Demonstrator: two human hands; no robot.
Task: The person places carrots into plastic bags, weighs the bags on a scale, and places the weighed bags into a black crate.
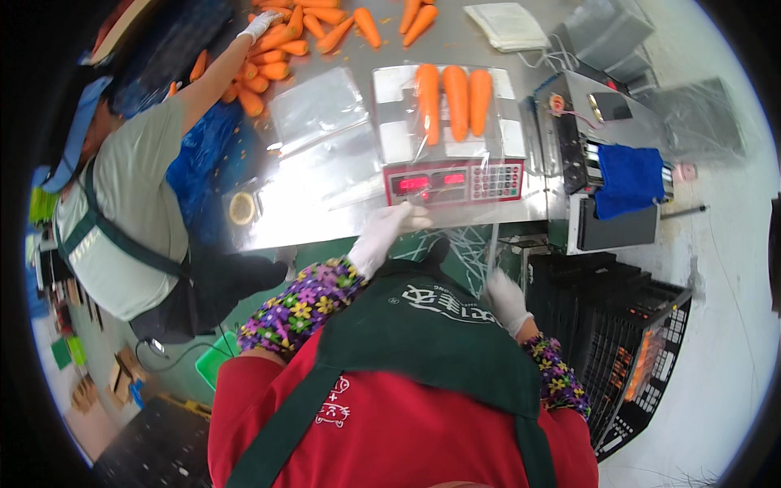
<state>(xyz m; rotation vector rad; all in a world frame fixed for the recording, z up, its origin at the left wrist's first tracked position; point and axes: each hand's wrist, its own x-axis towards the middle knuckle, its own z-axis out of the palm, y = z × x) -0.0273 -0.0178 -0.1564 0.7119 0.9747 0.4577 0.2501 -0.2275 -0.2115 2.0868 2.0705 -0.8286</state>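
Three orange carrots (pixel 455 104) lie side by side in a clear plastic bag (pixel 497 137) on the platform of a red and white digital scale (pixel 512 180). My left hand (pixel 381 235), in a white glove, is at the table's front edge, just below the scale display. Its fingers are closed at the near left end of the bag. Lower and to the right, my gloved right hand (pixel 507 300) is beside my apron, slightly blurred. A narrow white plastic strip (pixel 492 247) runs up from its fingers towards the table edge.
A co-worker's gloved hand (pixel 262 25) reaches into a pile of carrots (pixel 268 64) at the far left. Flat plastic bags (pixel 320 110) lie left of the scale. A label printer with a blue cloth (pixel 631 177) stands right, above stacked black crates (pixel 610 329). Loose strips (pixel 467 250) lie below.
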